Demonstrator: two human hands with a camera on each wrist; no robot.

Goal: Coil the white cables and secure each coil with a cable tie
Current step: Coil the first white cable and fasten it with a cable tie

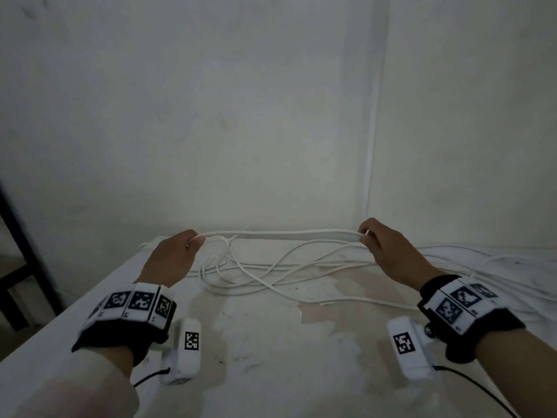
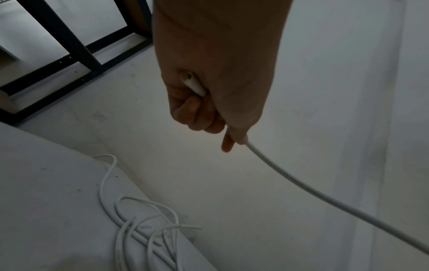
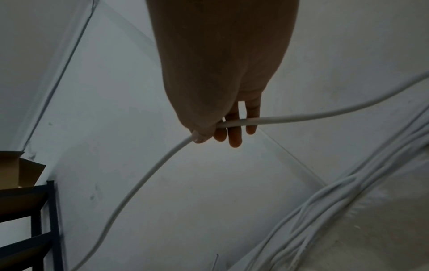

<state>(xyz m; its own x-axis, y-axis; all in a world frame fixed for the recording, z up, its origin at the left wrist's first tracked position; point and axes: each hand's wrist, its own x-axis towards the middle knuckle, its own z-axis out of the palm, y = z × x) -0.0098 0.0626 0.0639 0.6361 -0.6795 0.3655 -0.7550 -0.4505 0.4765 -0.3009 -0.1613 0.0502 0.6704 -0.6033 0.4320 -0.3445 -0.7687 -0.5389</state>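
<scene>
A white cable [image 1: 280,235] is stretched level between both hands above the far edge of the table [image 1: 271,342]. My left hand [image 1: 177,254] grips its cut end in a fist; in the left wrist view the cable end [image 2: 194,85] pokes out of the left hand [image 2: 209,102] and the cable [image 2: 325,198] runs off to the lower right. My right hand [image 1: 382,245] pinches the cable between thumb and fingers, as the right wrist view shows the cable [image 3: 290,118] crossing the right hand [image 3: 223,128]. No cable tie is visible.
Loose white cables [image 1: 271,273] lie tangled on the stained white table, with a thicker bundle [image 1: 488,267] trailing off right along the wall. A black metal shelf frame [image 1: 21,242] stands at left, with a cardboard box [image 3: 18,170] on it.
</scene>
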